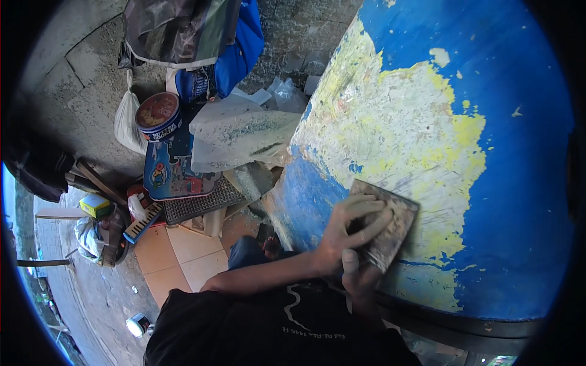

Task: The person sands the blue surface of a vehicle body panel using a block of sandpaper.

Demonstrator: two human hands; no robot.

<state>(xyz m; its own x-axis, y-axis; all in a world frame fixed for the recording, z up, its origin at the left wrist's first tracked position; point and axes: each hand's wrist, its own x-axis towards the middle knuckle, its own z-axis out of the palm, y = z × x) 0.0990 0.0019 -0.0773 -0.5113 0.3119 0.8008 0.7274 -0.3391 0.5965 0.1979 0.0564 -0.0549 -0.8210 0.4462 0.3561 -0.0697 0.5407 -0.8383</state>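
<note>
A large curved blue panel [519, 183] fills the right side, its paint worn away to yellow and pale filler in a wide patch [397, 128]. A worn brown sanding sheet [394, 229] lies flat against the panel at the lower edge of that patch. My left hand [351, 226] presses on the sheet with fingers spread over its upper left part. My right hand [359, 274] sits just below it, thumb up against the sheet's lower left corner. Both forearms come in from the lower middle.
To the left stands a clutter pile: a round tin [157, 114], a white plastic bag [127, 122], a paint-speckled plastic sheet [241, 131], a metal mesh grille [201, 204], a yellow box [94, 204]. Orange floor tiles [180, 253] lie below, with a small can [137, 324] on rough concrete.
</note>
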